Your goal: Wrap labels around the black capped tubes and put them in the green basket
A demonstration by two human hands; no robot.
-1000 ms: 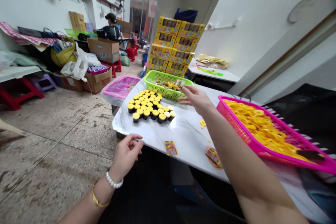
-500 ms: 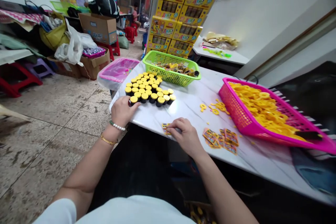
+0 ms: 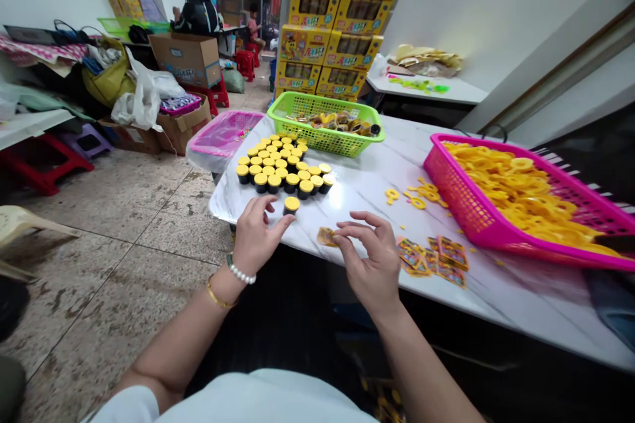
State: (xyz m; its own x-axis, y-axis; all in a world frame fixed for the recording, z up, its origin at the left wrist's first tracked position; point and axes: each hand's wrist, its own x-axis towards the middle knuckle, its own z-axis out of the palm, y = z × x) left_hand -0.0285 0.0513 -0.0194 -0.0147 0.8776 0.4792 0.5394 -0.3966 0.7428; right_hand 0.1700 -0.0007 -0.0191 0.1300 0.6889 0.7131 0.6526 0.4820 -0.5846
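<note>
A single small black jar with a yellow lid stands on the white marbled table, nearer the front edge than the others. Just left of it is my left hand, fingers curved and apart, its thumb close to the jar's base. My right hand pinches the edge of a small printed sticker between thumb and index finger at the table's front edge. Behind the lone jar stands a cluster of matching jars. A loose pile of printed stickers lies right of my right hand.
A pink basket of yellow plastic rings is at the right, with a few loose rings beside it. At the back stands a green basket of small items. Yellow boxes are stacked behind. Another person sits far left.
One jar has come away from the cluster toward the front edge, and my left hand has moved right with it and opened. My right hand remains at the sticker, its other fingers now more spread.
</note>
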